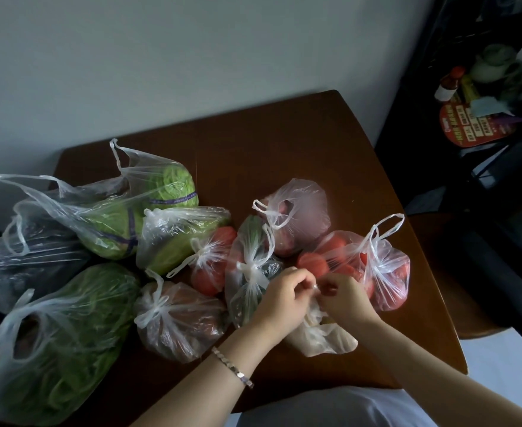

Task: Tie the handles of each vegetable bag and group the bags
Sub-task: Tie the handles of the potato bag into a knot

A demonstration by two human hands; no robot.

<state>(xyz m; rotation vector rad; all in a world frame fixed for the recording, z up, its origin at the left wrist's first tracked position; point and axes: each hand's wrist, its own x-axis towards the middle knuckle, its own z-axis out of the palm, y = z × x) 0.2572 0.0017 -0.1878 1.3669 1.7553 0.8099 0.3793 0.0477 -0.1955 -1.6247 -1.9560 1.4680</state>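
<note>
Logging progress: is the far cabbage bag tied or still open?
Open, not tied. The cabbage bag has its two handles sticking up well apart with no knot between them, and its mouth gapes.

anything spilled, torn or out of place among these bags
Nothing spilled or torn. Only the cabbage bag and the leafy greens bag on the left gape open, handles untied, unlike the knotted tomato bag.

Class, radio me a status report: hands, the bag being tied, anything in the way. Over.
Left hand and right hand both pinching handles of the pale bag. Knot not yet done. Tomato bag crowds the right, greens bag the left; neither blocks.
</note>
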